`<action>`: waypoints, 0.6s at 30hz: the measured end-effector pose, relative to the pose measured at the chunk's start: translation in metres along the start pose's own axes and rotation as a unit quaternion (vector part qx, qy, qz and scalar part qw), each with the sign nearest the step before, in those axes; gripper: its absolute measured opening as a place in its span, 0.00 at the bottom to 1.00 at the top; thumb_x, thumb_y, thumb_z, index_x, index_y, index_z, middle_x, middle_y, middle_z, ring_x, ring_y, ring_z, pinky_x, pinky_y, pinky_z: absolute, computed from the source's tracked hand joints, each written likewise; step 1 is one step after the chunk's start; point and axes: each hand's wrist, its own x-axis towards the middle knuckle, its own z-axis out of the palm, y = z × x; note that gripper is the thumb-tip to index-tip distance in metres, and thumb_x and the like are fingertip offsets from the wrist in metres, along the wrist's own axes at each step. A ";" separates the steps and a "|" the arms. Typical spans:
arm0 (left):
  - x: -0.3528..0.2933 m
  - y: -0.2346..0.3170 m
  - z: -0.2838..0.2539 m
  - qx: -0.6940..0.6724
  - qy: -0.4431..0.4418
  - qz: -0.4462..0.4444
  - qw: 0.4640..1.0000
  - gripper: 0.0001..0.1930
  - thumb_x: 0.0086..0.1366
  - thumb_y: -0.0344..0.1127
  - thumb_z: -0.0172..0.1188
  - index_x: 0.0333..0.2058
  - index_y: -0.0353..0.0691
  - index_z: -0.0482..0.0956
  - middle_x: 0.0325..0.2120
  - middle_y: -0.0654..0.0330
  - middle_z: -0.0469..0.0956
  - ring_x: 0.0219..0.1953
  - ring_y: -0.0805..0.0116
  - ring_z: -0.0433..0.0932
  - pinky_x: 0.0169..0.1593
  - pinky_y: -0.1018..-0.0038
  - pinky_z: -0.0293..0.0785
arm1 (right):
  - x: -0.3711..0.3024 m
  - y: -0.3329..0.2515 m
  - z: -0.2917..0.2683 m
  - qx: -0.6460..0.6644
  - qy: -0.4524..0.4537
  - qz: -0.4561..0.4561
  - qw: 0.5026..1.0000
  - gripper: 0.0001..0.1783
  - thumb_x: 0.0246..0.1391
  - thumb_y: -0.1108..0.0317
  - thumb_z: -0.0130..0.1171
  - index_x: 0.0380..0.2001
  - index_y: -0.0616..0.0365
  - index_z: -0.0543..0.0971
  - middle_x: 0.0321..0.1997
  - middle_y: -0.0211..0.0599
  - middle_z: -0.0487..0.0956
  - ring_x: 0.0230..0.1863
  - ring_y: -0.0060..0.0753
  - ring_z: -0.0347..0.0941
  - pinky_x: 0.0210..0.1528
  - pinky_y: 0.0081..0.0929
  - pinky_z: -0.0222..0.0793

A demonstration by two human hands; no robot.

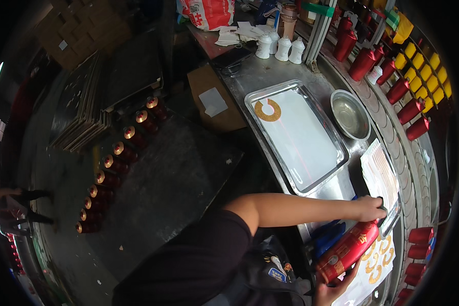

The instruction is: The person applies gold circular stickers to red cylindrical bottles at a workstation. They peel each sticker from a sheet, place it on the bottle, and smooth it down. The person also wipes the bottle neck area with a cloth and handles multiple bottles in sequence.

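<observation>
A red bottle with gold print lies tilted in front of me, its neck end up and to the right. Under its lower side, my right hand is wrapped round it and partly hidden. My left hand is closed just past the neck end, and a small dark thing pokes out of its fingers; I cannot tell what it is. Beside the bottle lies a white sheet with several gold C-shaped labels. One more gold C-shaped label is in a metal tray with a white bottom.
A metal bowl stands right of the tray, near striped paper. Red bottles line the curved conveyor. White bottle-shaped pieces stand at the back. Gold-topped red bottles stand on a dark board at left.
</observation>
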 end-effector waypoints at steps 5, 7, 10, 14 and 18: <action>-0.113 0.023 -0.129 -0.151 -0.027 0.075 0.985 0.08 0.59 0.34 0.70 0.32 0.36 0.81 0.26 0.63 0.81 0.30 0.76 0.77 0.36 0.75 0.74 | 0.028 -0.031 -0.019 0.158 -0.273 0.036 0.948 0.61 0.45 0.59 0.79 0.74 0.56 0.50 0.59 0.56 0.75 0.54 0.49 0.78 0.51 0.40 0.80; -0.182 0.043 -0.163 -0.066 0.077 0.051 0.994 0.09 0.60 0.33 0.71 0.32 0.36 0.81 0.28 0.65 0.80 0.32 0.77 0.76 0.38 0.74 0.73 | 0.064 -0.039 -0.008 -0.025 -0.346 -0.130 0.929 0.61 0.32 0.65 0.79 0.72 0.59 0.59 0.57 0.49 0.76 0.45 0.36 0.78 0.32 0.29 0.74; -0.299 0.075 -0.162 -0.084 0.279 0.083 0.953 0.10 0.59 0.33 0.72 0.32 0.37 0.80 0.34 0.62 0.81 0.38 0.73 0.77 0.42 0.71 0.73 | 0.106 -0.045 0.050 -0.193 -0.388 -0.377 0.819 0.52 0.26 0.67 0.76 0.64 0.57 0.70 0.43 0.48 0.79 0.32 0.51 0.78 0.31 0.39 0.74; -0.434 0.089 -0.111 0.413 0.539 0.007 0.734 0.13 0.55 0.36 0.72 0.28 0.35 0.77 0.34 0.51 0.78 0.40 0.52 0.78 0.44 0.61 0.74 | 0.108 -0.044 0.102 -0.324 -0.497 -0.454 0.665 0.26 0.40 0.64 0.65 0.48 0.49 0.81 0.38 0.46 0.80 0.30 0.52 0.79 0.31 0.43 0.75; -0.552 0.050 -0.069 0.587 0.667 -0.126 0.441 0.13 0.51 0.35 0.69 0.23 0.37 0.72 0.30 0.50 0.77 0.38 0.47 0.77 0.41 0.54 0.71 | 0.086 -0.006 0.144 -0.603 -0.548 -0.464 0.347 0.18 0.51 0.56 0.60 0.44 0.44 0.86 0.45 0.36 0.82 0.40 0.40 0.83 0.38 0.38 0.75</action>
